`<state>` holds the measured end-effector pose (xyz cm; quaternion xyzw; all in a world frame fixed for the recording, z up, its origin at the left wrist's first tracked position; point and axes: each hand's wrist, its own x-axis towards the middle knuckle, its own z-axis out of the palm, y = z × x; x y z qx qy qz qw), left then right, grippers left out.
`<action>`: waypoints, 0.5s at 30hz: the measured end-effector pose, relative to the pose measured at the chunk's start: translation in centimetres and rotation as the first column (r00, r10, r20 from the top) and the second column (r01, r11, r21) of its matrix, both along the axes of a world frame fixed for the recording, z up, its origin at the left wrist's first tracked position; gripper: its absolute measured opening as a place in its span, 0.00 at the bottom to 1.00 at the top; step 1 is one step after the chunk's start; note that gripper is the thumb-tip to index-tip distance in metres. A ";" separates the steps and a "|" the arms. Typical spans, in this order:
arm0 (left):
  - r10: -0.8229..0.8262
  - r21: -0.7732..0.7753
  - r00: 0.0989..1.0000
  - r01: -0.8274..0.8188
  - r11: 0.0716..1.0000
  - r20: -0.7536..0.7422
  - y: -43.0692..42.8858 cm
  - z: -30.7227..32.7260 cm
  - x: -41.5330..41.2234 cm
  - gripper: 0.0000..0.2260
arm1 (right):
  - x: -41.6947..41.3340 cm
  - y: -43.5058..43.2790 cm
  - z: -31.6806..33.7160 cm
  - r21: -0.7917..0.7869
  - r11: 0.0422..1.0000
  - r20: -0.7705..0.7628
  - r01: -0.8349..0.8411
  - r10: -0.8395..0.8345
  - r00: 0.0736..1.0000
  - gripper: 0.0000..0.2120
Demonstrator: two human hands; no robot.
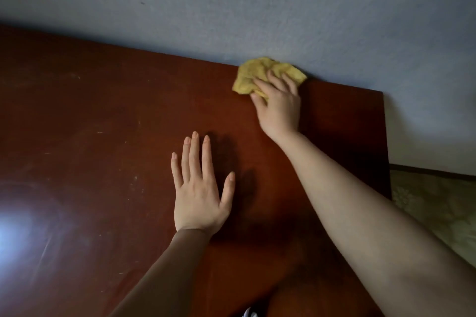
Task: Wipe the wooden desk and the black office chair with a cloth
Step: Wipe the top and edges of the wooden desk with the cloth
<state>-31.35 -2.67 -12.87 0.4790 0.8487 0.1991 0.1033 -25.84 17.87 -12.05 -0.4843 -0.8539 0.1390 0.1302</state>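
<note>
Nearest, the right forearm (360, 213) reaches across the wooden desk (90, 123) from its near edge. At the desk's far edge the right hand (279, 105) grips a crumpled yellow cloth (253, 76), with its fingers bent over the bunched fabric and its thumb against the cloth's near side, pressing it onto the wood. The cloth sits on the desktop, touching the grey-blue wall (231, 8) behind the desk. Around the desk's middle the left hand (198, 195) lies flat, fingers straight and slightly spread, holding nothing, well apart from the cloth. Pale scuffs and a bright glare (15, 234) mark the desk's left part. Beyond the desk's right edge lies a patterned floor covering (438, 208).
</note>
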 end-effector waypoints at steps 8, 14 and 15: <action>0.005 -0.018 1.000 -0.005 1.000 0.002 0.0 0.1 -0.1 0.30 | -11.3 -3.0 0.1 -0.116 0.852 0.064 -0.510 0.519 0.852 0.19; 0.010 -0.017 1.000 -0.010 1.000 0.002 0.0 0.0 -0.4 0.30 | -10.5 -2.3 0.3 -0.118 0.775 0.027 -0.621 0.628 0.778 0.19; 0.012 -0.017 1.000 -0.012 1.000 -0.001 0.1 0.0 -0.4 0.30 | -9.4 -2.2 0.3 -0.123 0.782 -0.012 -0.612 0.615 0.788 0.18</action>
